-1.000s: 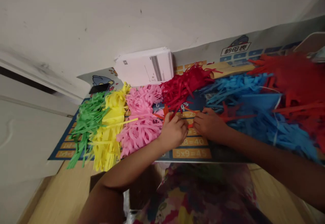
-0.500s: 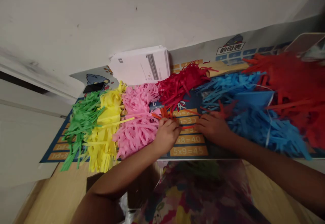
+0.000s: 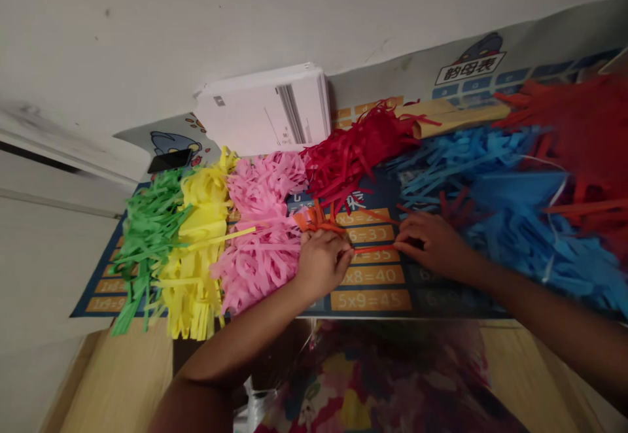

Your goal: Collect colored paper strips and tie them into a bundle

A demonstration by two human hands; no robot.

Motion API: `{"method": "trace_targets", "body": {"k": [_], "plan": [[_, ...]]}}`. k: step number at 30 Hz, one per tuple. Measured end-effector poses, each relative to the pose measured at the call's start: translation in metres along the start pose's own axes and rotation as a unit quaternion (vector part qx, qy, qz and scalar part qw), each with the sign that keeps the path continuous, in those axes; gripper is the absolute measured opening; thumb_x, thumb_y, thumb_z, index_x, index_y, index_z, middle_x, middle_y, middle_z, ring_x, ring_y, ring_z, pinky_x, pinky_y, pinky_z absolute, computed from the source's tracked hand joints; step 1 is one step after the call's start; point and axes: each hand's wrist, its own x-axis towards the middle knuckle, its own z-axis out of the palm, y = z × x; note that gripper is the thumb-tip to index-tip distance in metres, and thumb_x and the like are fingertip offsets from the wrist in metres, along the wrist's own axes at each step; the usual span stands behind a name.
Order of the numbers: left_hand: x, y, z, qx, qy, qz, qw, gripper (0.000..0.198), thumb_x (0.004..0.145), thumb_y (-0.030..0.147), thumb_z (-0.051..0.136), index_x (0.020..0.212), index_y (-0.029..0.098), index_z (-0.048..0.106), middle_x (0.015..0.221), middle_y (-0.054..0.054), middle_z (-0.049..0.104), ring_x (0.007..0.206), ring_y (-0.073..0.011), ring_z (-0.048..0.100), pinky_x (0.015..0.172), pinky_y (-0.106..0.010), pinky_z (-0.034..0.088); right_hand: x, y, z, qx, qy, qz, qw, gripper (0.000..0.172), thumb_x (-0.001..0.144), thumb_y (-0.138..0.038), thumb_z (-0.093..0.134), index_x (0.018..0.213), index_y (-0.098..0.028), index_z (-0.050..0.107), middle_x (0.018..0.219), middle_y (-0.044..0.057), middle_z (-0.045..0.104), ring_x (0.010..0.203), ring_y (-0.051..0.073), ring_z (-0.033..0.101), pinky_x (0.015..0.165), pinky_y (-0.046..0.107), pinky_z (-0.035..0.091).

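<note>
On the printed sheet, shredded strips everywhere, look like thin paper or tissue: pink bunch in soft loops, yellow bunch broader and flatter, green bunch stringy, crimson bunch tightly tangled. Blue bunch has a flat, uncut-looking middle band with white string across it; red bunch is loose, partly cropped by the frame. Smooth white stack leans on the wall, crisp corners, barcode-like lines on its face.

Orange strip: narrow, flat, near straight, spanning the gap between the hands, just over the sheet's "35" row. Left hand has fingers curled, gripping its left end; right hand pinches the other end between thumb and fingers. Orange bunch sits just beyond the left hand, against the pink (strands bent and crossing, exact count unreadable).

Clear sheet between the hands and down to its front edge. Left side tight: pink right beside the left hand. Right side: blue just past the right hand. Crimson bounds the far side.
</note>
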Motion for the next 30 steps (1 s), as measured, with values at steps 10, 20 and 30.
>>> {"method": "trace_targets", "body": {"k": [10, 20, 30], "plan": [[0.001, 0.006, 0.000, 0.177, 0.036, 0.222, 0.958, 0.016, 0.096, 0.022, 0.056, 0.100, 0.024, 0.071, 0.093, -0.002, 0.071, 0.091, -0.0218, 0.056, 0.084, -0.043, 0.030, 0.005, -0.043, -0.012, -0.213, -0.014, -0.146, 0.966, 0.017, 0.094, -0.017, 0.056, 0.087, -0.020, 0.070, 0.086, 0.004, 0.069, 0.085, 0.020, 0.057, 0.077, 0.038, 0.027], [0.008, 0.019, 0.002, 0.211, 0.129, 0.281, 0.927, 0.016, 0.098, 0.017, 0.051, 0.099, 0.017, 0.067, 0.088, -0.003, 0.073, 0.085, -0.0178, 0.060, 0.093, -0.045, 0.034, 0.007, -0.069, -0.016, -0.283, 0.077, -0.207, 0.933, 0.028, 0.095, -0.012, 0.050, 0.073, -0.016, 0.066, 0.071, 0.003, 0.066, 0.070, 0.017, 0.055, 0.073, 0.037, 0.029], [-0.029, 0.074, -0.067, 0.080, 0.235, 0.405, 0.880, 0.019, 0.099, 0.016, 0.048, 0.107, 0.014, 0.065, 0.092, -0.003, 0.078, 0.082, -0.0130, 0.069, 0.110, -0.038, 0.034, -0.036, -0.119, -0.056, 0.487, -0.108, 0.122, 0.858, 0.041, 0.080, -0.057, 0.069, 0.071, -0.017, 0.070, 0.067, 0.003, 0.067, 0.061, 0.015, 0.058, 0.059, 0.027, 0.042]]}}
